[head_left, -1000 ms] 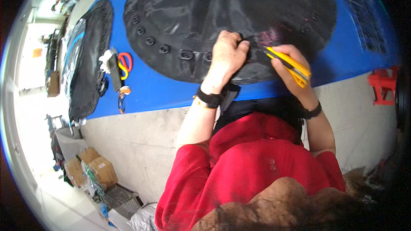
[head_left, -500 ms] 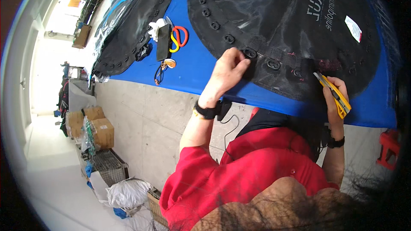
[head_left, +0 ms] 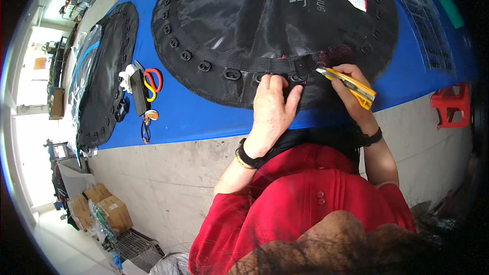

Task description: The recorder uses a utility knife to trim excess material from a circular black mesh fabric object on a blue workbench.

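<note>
Left hand [head_left: 272, 109] lay flat, fingers spread, pressing the near edge of the round black mat [head_left: 265, 20] on the blue table [head_left: 204, 114], right hand [head_left: 351, 91] squeezed a yellow knife [head_left: 349, 84], blade touching the mat edge, scissors [head_left: 152, 82] far left

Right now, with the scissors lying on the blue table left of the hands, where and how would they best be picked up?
Probably by the loop handles, the red and yellow rings at the far end of the scissors. They lie flat on the blue table, beside a dark flat bar on their left, so come from above on the right, free side and hook fingers into the loops.
</note>
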### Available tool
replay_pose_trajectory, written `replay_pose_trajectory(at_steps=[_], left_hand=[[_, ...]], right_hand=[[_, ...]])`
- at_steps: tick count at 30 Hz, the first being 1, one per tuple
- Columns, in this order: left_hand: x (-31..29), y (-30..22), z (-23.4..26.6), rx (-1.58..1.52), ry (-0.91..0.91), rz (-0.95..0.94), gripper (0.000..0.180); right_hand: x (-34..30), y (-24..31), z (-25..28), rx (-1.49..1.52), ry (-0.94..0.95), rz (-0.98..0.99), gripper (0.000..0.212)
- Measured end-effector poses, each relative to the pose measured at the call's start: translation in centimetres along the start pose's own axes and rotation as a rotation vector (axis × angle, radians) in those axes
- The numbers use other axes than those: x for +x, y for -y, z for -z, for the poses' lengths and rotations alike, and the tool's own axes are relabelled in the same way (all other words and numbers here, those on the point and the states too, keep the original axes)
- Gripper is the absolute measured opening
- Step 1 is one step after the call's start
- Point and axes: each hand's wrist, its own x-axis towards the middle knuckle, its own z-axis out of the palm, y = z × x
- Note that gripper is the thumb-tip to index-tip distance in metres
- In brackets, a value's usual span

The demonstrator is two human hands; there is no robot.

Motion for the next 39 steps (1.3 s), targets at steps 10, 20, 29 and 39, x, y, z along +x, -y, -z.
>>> replay_pose_trajectory(at_steps=[10,20,29,39], left_hand=[[3.0,-2.0,-4.7,0.205,-0.016,0.085,0.044],[3.7,-1.4,-5.4,0.063,-0.054,0.114,0.017],[3.8,-1.5,-4.7,-0.047,-0.02,0.184,0.011],[3.8,-1.7,-4.5,-0.086,0.021,0.225,0.018]], right_hand=[[0.4,-1.1,0.8,-0.016,0.03,0.176,0.022],[0.6,-1.6,1.1,0.007,0.049,0.207,0.023],[0.8,-0.7,0.2,0.078,-0.045,0.039,0.025],[1.1,-1.0,-0.4,-0.048,-0.019,0.17,0.026]])
